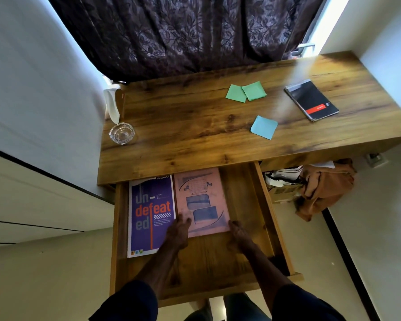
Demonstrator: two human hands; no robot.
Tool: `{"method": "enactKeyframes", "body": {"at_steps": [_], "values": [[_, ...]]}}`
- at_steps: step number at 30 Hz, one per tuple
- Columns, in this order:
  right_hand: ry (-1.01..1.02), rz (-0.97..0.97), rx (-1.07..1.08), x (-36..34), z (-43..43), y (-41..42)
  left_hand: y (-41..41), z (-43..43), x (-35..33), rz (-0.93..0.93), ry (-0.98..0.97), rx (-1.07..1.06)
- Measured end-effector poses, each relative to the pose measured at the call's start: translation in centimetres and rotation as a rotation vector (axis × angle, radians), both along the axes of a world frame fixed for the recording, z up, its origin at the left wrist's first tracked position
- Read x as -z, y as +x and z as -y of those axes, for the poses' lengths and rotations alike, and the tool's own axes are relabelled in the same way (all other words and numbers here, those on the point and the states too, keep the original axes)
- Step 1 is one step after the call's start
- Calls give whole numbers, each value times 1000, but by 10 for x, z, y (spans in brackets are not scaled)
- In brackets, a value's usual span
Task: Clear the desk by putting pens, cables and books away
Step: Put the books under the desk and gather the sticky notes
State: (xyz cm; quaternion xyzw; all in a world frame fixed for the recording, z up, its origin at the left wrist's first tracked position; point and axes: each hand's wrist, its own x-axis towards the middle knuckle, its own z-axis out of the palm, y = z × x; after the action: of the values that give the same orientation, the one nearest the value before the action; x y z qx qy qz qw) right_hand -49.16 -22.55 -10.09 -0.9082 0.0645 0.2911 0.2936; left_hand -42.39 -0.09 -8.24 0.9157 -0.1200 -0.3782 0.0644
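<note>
Two books: purple, pink.
Hands: left, right, flat on pink.
Counter, 1 o'clock: three notes, one notebook.

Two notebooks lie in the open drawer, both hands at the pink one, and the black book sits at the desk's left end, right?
No, the head view shows the black book at the right end of the desk. The rest holds.
</note>
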Motion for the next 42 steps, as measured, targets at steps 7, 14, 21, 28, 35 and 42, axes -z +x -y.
{"method": "enactKeyframes", "body": {"at_steps": [7, 14, 21, 28, 35, 42], "values": [[-19, -98, -22, -8, 7, -16, -16, 3, 3, 4, 68, 33], [-17, 59, -212, -7, 15, -24, -23, -2, -5, -1, 44, 60], [-45, 98, 167, -35, 26, -36, -47, 17, -21, 82, -83, 99], [-23, 231, 332, -97, 72, -60, -48, 88, -40, 234, -274, 278], [26, 269, 538, -141, 138, -69, -66, 175, -78, 257, -422, 317], [6, 329, 466, -157, 248, -74, -65, 298, -117, 380, -520, 128]]}}
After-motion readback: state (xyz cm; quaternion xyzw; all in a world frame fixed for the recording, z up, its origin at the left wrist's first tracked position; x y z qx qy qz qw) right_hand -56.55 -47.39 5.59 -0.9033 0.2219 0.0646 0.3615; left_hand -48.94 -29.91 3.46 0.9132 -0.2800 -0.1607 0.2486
